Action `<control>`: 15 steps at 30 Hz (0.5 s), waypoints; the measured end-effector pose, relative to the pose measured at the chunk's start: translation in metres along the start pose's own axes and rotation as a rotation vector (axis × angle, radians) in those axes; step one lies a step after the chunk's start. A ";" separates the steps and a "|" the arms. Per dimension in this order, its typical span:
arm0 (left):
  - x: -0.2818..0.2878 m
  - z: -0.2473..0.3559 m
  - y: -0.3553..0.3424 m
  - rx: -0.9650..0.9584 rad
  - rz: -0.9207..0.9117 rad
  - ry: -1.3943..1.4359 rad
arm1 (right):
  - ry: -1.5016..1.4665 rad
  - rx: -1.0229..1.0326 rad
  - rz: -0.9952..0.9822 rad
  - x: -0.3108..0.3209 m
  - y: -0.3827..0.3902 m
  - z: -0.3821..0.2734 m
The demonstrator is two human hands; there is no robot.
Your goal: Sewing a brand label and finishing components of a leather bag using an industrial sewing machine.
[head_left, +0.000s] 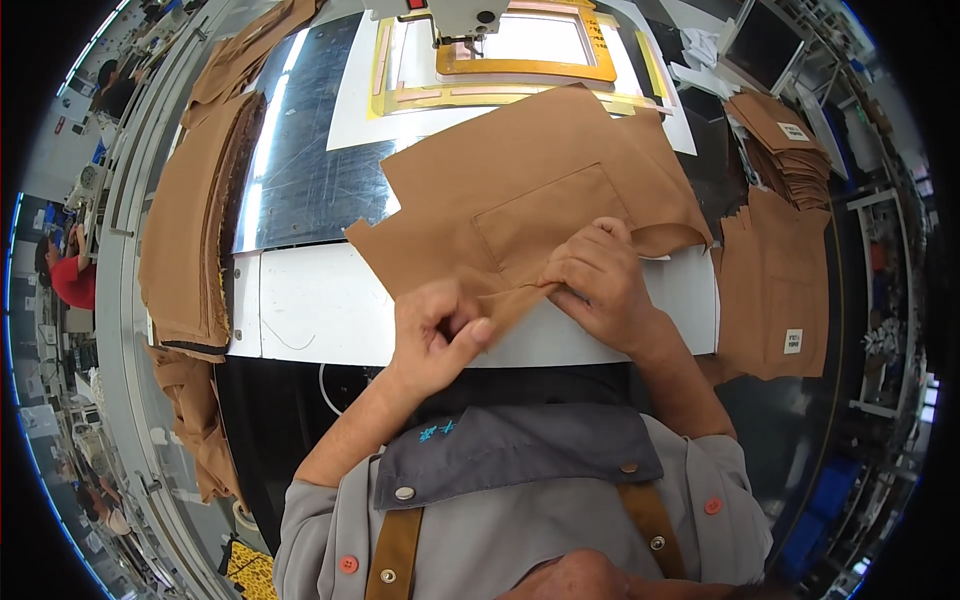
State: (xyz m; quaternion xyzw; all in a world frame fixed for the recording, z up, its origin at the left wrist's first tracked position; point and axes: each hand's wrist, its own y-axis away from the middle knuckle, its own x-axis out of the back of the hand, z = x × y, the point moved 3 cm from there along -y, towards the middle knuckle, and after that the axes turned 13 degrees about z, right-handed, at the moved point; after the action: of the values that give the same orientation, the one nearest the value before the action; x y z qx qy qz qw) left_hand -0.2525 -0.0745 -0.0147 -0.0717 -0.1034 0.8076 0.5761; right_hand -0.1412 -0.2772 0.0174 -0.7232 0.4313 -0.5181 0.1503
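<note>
A brown fabric panel with a stitched pocket outline lies across the white table edge and the metal plate behind it. My right hand is closed on the panel's near edge, pinching a gathered fold between thumb and fingers. Close to that fold, my left hand is curled with its thumb out, slightly blurred by motion. The fabric's near corner runs up to the left thumb; whether the left fingers hold it or a thread, I cannot make out.
Beyond the panel are a sewing machine head and an orange template frame. Stacked brown fabric stands at left. More brown pieces with white labels hang at right, near a monitor. A loose thread lies on the white surface.
</note>
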 end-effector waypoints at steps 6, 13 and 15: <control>-0.022 -0.002 0.042 0.382 -0.591 0.145 | 0.162 0.318 0.202 -0.007 0.022 -0.015; -0.032 -0.027 0.038 0.812 0.023 0.503 | 0.234 0.387 0.204 -0.011 0.029 -0.024; -0.031 -0.028 0.040 0.818 0.042 0.521 | 0.246 0.381 0.207 -0.012 0.032 -0.025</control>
State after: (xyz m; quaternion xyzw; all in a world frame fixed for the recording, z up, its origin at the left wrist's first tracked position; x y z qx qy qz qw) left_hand -0.2726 -0.1138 -0.0524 -0.0413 0.3717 0.7487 0.5473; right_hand -0.1794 -0.2807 -0.0010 -0.5651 0.4126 -0.6562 0.2825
